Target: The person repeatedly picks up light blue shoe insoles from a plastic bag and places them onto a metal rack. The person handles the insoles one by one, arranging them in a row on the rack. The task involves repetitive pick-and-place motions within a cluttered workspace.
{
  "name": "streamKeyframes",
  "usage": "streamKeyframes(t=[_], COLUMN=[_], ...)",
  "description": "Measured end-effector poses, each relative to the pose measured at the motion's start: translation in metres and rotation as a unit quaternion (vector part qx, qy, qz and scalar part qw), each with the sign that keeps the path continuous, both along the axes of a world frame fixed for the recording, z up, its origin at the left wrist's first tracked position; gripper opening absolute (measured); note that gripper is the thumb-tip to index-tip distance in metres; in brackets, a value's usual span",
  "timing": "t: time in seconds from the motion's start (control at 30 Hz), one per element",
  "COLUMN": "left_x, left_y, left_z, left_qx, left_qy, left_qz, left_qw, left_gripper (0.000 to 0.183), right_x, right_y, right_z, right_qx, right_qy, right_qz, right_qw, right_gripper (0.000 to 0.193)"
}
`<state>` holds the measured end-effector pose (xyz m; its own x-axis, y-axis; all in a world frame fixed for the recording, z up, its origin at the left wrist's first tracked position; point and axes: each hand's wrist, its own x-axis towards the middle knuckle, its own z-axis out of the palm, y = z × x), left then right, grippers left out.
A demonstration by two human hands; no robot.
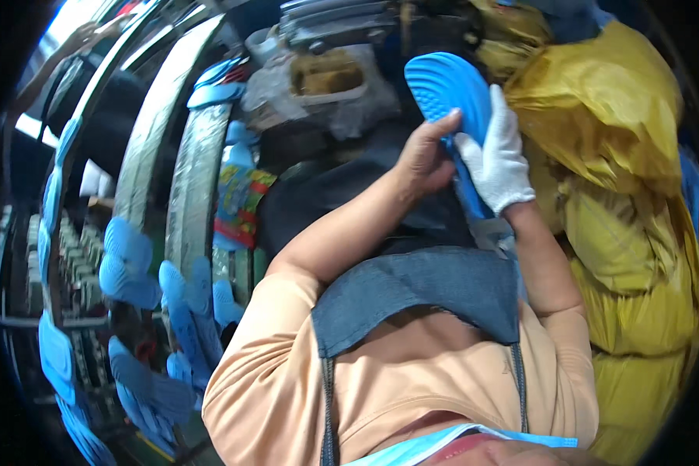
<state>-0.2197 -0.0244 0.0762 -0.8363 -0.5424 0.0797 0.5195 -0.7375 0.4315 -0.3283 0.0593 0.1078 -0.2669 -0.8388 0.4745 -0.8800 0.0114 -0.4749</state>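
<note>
A bright blue shoe sole, ridged at its broad end, is held up in front of me, a little right of the middle. My left hand, bare, grips its left edge with the thumb lying over the ribbed face. On the other side my right hand, in a white glove, is wrapped round the sole's right edge. The lower part of the blue piece runs down between my two hands and is partly hidden by them.
Yellow sacks are piled at the right. Several more blue soles lie along long rails at the left. An open plastic-lined container stands ahead, and a colourful packet lies beside the rail. Another person's arm shows at far left.
</note>
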Motion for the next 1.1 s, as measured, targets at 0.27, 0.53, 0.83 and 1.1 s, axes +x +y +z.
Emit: streamKeyframes(t=[0.27, 0.53, 0.83, 1.1], left_x=[0.140, 0.403, 0.405, 0.360], left_y=[-0.068, -0.193, -0.224, -0.201], left_z=[-0.011, -0.039, -0.037, -0.036], left_qx=[-0.004, -0.025, -0.371, -0.482], left_qy=[-0.043, -0.354, -0.742, -0.682], left_qz=[0.281, 0.469, 0.467, 0.462], left_qw=[0.959, 0.809, 0.307, 0.297], left_gripper=[0.048, 0.043, 0.039, 0.035], right_x=[-0.039, -0.185, -0.230, -0.185], right_y=[0.027, 0.226, 0.498, 0.485], right_z=[0.006, -0.098, -0.229, -0.242], right_qx=[0.071, 0.437, 0.544, 0.420], right_qy=[-0.089, -0.149, -0.377, -0.160], right_qz=[0.156, -0.036, -0.477, -0.741], right_qw=[0.981, 0.886, 0.578, 0.500], right_gripper=[0.057, 0.039, 0.034, 0.034])
